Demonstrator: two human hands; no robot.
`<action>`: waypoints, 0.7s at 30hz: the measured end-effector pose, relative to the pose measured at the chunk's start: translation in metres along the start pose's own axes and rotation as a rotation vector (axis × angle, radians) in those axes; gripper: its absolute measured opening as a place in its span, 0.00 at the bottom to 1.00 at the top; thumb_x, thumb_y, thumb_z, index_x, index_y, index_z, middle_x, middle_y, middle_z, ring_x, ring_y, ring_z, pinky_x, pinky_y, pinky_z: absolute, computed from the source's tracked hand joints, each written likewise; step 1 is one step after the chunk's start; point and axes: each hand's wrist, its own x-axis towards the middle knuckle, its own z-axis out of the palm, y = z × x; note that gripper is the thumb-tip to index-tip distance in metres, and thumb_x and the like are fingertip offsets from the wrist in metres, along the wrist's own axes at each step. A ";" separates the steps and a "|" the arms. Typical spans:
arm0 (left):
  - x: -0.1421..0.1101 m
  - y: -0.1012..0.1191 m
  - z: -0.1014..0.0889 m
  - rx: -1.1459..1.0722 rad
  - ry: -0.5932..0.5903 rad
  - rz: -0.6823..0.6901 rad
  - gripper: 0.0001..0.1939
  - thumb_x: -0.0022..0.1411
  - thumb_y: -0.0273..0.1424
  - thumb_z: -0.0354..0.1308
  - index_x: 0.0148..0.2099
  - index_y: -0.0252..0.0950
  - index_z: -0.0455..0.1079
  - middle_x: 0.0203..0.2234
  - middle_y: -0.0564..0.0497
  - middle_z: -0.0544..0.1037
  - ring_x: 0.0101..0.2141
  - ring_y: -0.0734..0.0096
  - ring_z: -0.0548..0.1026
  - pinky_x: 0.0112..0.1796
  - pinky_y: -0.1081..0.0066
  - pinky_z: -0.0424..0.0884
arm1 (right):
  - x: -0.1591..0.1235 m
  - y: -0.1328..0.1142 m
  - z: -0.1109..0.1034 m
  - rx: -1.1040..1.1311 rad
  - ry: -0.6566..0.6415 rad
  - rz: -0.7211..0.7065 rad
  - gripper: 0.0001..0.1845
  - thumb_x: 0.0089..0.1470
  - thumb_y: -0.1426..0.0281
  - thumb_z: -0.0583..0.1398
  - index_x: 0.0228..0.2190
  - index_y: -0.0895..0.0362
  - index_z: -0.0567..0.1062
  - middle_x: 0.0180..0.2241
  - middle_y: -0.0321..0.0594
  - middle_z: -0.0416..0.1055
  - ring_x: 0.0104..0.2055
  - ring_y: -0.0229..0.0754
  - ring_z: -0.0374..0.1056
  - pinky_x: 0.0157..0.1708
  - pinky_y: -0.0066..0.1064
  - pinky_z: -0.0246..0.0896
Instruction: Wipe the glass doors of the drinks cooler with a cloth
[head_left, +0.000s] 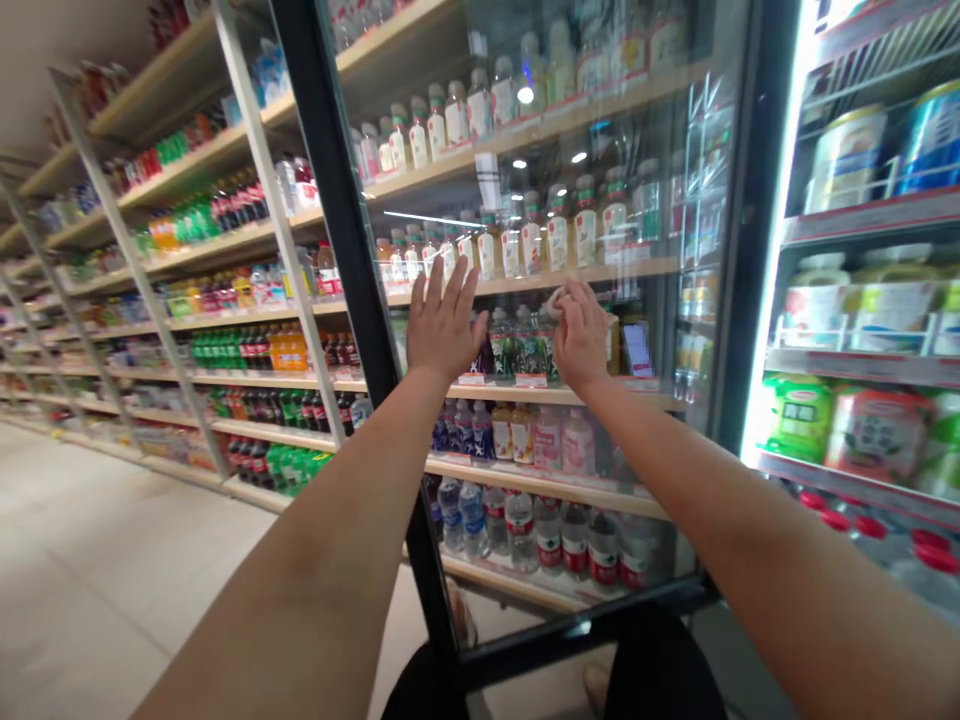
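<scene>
An open glass fridge door point(645, 470) with a black frame stands in front of me. My left hand point(442, 325) lies flat against the glass, fingers stretched and spread, holding nothing. My right hand point(581, 335) is curled against the glass a little to the right, closed on a small whitish cloth or wipe point(553, 300) that peeks out above the fingers. Through the glass I see wooden shelves point(540, 275) of bottled drinks.
The lit fridge interior point(862, 360) at right holds tubs, cans and packets on wire shelves. Long aisle shelves point(225, 330) full of soda bottles run back on the left. A pale tiled floor point(97, 570) lies at lower left. My knees in dark clothing show below.
</scene>
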 end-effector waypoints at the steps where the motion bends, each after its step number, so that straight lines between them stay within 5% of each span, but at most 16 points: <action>1: 0.000 0.000 0.000 0.003 0.004 0.003 0.32 0.74 0.36 0.53 0.77 0.35 0.57 0.75 0.44 0.54 0.76 0.49 0.43 0.74 0.41 0.40 | -0.002 -0.002 0.000 0.002 -0.024 -0.022 0.23 0.62 0.76 0.50 0.53 0.55 0.75 0.68 0.47 0.66 0.75 0.52 0.54 0.72 0.54 0.54; 6: 0.000 0.002 -0.002 0.033 -0.015 -0.005 0.32 0.75 0.36 0.52 0.77 0.33 0.57 0.76 0.42 0.53 0.76 0.48 0.44 0.74 0.42 0.41 | -0.006 -0.001 -0.002 0.007 -0.152 -0.220 0.21 0.63 0.76 0.51 0.52 0.55 0.75 0.68 0.46 0.67 0.74 0.49 0.56 0.70 0.51 0.56; 12: -0.001 0.002 -0.002 0.027 -0.007 -0.006 0.31 0.75 0.36 0.53 0.76 0.37 0.59 0.75 0.45 0.54 0.76 0.49 0.44 0.73 0.41 0.41 | 0.022 0.002 0.003 -0.031 0.058 -0.025 0.21 0.64 0.76 0.49 0.53 0.56 0.74 0.67 0.49 0.67 0.74 0.53 0.56 0.70 0.54 0.57; 18: 0.000 0.005 -0.004 0.009 -0.043 -0.019 0.31 0.76 0.36 0.51 0.77 0.36 0.57 0.76 0.45 0.51 0.76 0.50 0.41 0.74 0.43 0.38 | 0.012 -0.010 0.001 -0.003 -0.116 -0.347 0.18 0.68 0.73 0.50 0.51 0.54 0.76 0.66 0.45 0.70 0.72 0.50 0.60 0.68 0.50 0.60; 21: 0.000 0.005 -0.005 0.002 -0.053 -0.030 0.31 0.76 0.36 0.51 0.77 0.36 0.57 0.76 0.45 0.51 0.76 0.50 0.41 0.74 0.43 0.37 | 0.026 -0.005 0.003 -0.020 -0.022 -0.194 0.20 0.69 0.73 0.48 0.51 0.55 0.76 0.65 0.47 0.70 0.71 0.51 0.61 0.67 0.51 0.61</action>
